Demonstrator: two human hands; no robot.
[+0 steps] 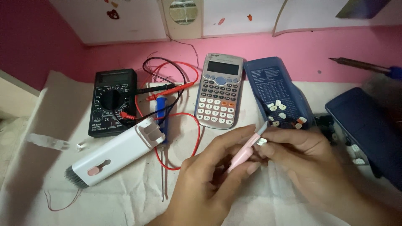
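Note:
My left hand [209, 180] grips a slim pink tool [245, 151] with a grey tip, angled up to the right. My right hand [305, 163] pinches a small white key cap [262, 141] right against that tip. Both hands hover over the white cloth [125, 196] at the front centre. Just beyond them lies a grey calculator [219, 91], face up. To its right a blue calculator cover [276, 92] lies open and holds several loose white key caps.
A black multimeter [111, 101] with red and black leads sits at the left. A white cleaning kit with a brush end [117, 157] lies in front of it, beside a blue screwdriver [161, 109]. A dark blue case [368, 125] is at the right, a soldering iron [364, 66] behind it.

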